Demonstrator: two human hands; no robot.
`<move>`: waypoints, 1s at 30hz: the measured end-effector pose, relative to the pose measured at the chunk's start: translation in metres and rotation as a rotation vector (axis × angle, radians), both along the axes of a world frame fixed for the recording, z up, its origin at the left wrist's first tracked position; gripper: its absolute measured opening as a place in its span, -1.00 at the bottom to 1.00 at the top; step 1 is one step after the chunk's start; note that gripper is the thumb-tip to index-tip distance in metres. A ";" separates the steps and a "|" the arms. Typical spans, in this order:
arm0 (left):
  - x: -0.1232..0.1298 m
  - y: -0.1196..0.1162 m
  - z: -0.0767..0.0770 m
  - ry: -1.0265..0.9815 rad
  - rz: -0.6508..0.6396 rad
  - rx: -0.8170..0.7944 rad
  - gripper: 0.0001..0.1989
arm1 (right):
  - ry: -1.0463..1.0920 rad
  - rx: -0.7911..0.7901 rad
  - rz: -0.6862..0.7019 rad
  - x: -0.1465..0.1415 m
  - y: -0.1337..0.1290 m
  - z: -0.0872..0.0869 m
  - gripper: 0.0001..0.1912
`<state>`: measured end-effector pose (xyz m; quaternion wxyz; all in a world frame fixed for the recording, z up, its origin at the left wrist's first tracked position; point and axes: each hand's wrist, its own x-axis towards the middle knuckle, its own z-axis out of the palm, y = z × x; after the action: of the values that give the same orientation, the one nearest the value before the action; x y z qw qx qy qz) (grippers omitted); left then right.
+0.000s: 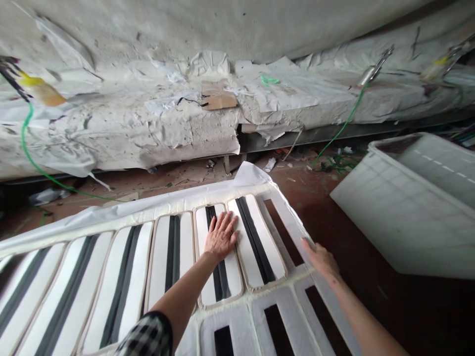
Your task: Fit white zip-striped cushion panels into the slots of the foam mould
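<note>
My left hand lies flat, fingers spread, across a white padded panel with a dark stripe down its middle. Its fingertips reach towards the neighbouring striped panel, the last one on the right. Several such panels with beige edging stand side by side in a row to the left. They rest on a grey-white slotted board with dark rectangular openings. At the right edge of this board, my right hand has its fingers closed around the rim; the fingertips are partly hidden.
A large white bin stands on the floor at right. Behind runs a bench covered in torn, stained sheeting, with a piece of cardboard, a yellow-capped bottle and a metal spray gun. Green hoses trail down to the littered floor.
</note>
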<state>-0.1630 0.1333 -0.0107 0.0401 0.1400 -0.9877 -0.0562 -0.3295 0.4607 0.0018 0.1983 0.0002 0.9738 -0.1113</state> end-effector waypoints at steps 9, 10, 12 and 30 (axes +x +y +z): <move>0.002 0.008 0.009 -0.025 -0.003 -0.006 -0.44 | -0.071 -0.039 -0.019 0.003 0.016 -0.012 -0.16; 0.002 0.009 0.010 -0.025 -0.006 -0.003 -0.44 | -0.066 -0.037 -0.020 0.004 0.018 -0.013 -0.16; 0.003 0.010 0.010 -0.019 -0.013 0.002 -0.43 | -0.046 -0.030 -0.021 0.006 0.019 -0.015 -0.18; 0.003 0.013 0.009 -0.011 0.028 0.056 -0.44 | 0.516 -0.258 0.785 0.160 -0.066 -0.010 -0.24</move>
<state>-0.1603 0.1461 -0.0022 0.0314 0.1551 -0.9840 -0.0823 -0.1698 0.3950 -0.0082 -0.0240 -0.4194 0.8959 -0.1445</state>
